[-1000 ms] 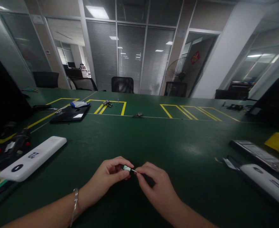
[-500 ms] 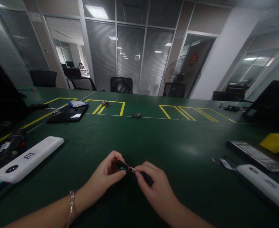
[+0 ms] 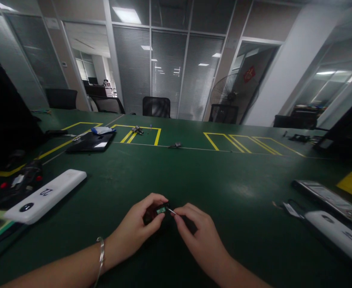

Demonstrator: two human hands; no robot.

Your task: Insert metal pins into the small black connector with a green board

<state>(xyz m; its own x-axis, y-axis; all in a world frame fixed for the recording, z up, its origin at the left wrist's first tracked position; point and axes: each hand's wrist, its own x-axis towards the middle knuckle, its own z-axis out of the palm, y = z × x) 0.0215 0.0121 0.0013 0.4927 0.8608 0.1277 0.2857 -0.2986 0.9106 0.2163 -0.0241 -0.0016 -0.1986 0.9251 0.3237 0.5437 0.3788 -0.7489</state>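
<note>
My left hand (image 3: 135, 224) pinches a small black part with a green circuit board (image 3: 161, 210) between thumb and fingers, held above the dark green table (image 3: 176, 176). From the right, my right hand (image 3: 201, 236) grips a thin metal rod-like tool (image 3: 171, 211). Its tip points at the board and appears to touch or nearly touch it. The far end of this tool is hidden in my palm, so its exact kind does not show. The fingers of both hands are closed.
A white power bank (image 3: 48, 196) marked 22 lies left, a similar white one (image 3: 338, 232) right, beside a grey flat device (image 3: 330, 200). Farther back are a black flat case (image 3: 89, 142), a small dark connector (image 3: 176, 145) and small metal parts (image 3: 138, 130). Yellow tape marks the table.
The view has shifted slightly, moving the scene rightward. The board part has tilted in my left hand, showing more green, and the thin tool now slants more steeply toward it.
</note>
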